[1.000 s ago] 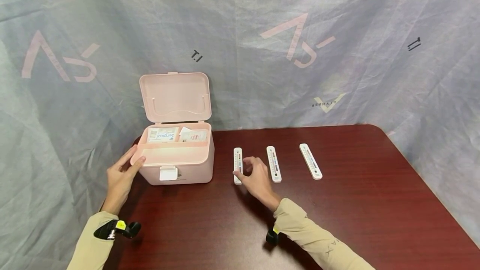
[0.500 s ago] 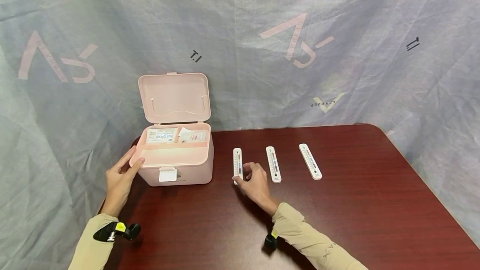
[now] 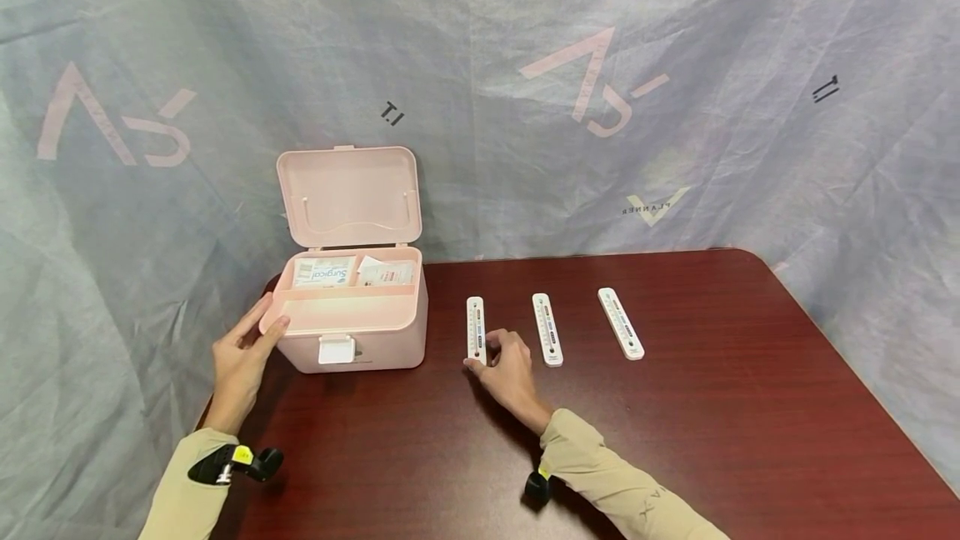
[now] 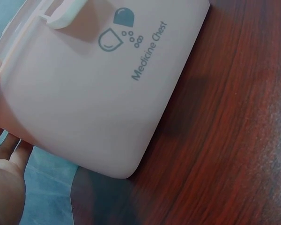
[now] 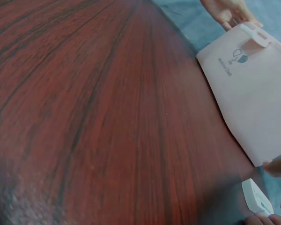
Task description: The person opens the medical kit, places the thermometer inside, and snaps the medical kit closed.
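So over that last second my right hand [image 3: 513,375] slid back toward me along the leftmost thermometer [image 3: 476,323]. My thumb [image 3: 475,366] started a bit further up, with the tip of the near end poking out below it, then ended up over that end, so the little bulb [image 3: 476,354] came into view. My fingers [image 3: 498,337] slid down too, and my sleeve [image 3: 592,457] and wrist camera [image 3: 537,487] shifted nearer.

Three white thermometers [image 3: 476,323] [image 3: 547,329] [image 3: 621,323] lay on one table [image 3: 712,407], mid-frame to right. Left of centre stood one pink box [image 3: 397,350] with one lid [image 3: 352,194], one white latch [image 3: 337,349] and at least two packets [image 3: 324,272] [image 3: 387,273]. Two hands [image 3: 237,365] [image 3: 514,373] and two sleeves [image 3: 183,490] [image 3: 607,469] showed across the lower half of the frame.
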Available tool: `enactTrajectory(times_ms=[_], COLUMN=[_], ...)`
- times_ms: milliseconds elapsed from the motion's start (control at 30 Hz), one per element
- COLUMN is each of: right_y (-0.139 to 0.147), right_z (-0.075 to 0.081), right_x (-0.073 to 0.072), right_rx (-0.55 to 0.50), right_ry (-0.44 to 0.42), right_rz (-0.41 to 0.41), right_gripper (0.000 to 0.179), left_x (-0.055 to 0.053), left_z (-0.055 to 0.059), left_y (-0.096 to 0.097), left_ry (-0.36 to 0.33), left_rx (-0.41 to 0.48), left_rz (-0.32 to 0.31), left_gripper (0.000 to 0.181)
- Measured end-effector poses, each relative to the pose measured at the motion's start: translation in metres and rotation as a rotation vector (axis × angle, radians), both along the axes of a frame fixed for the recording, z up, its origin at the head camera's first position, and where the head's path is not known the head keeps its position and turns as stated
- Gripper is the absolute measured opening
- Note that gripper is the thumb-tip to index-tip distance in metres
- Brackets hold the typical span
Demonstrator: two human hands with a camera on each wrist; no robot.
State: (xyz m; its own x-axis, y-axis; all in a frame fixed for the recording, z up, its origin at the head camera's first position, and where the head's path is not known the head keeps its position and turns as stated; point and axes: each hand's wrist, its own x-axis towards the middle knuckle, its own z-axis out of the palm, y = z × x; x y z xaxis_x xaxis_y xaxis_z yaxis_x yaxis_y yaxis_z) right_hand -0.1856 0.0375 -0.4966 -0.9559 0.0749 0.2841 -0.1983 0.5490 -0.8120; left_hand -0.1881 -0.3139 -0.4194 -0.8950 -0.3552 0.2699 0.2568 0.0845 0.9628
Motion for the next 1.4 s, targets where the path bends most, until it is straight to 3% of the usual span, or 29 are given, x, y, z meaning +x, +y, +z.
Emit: enactTrajectory(times_ms=[700,1067,1400], right_y=[-0.007,-0.01,-0.009], right_z=[-0.002,0.008,0.01], right_x=[-0.008,-0.011,-0.014], right_rx=[0.192,0.254,0.29], right_ry=[-0.008,-0.089,-0.08], right_rz=[-0.038,-0.013,-0.033], right_gripper=[0.043,0.043,0.04], left_x=[0.003,-0.008,0.001], left_z=[0.002,-0.017,-0.001], left_y=[0.001,-0.012,-0.001], left_ry=[-0.025,-0.031,-0.008], left_rx=[-0.016,-0.003,-0.017], left_rz=[0.006,0.021,0.01], left_gripper=[0.051,0.051,0.051])
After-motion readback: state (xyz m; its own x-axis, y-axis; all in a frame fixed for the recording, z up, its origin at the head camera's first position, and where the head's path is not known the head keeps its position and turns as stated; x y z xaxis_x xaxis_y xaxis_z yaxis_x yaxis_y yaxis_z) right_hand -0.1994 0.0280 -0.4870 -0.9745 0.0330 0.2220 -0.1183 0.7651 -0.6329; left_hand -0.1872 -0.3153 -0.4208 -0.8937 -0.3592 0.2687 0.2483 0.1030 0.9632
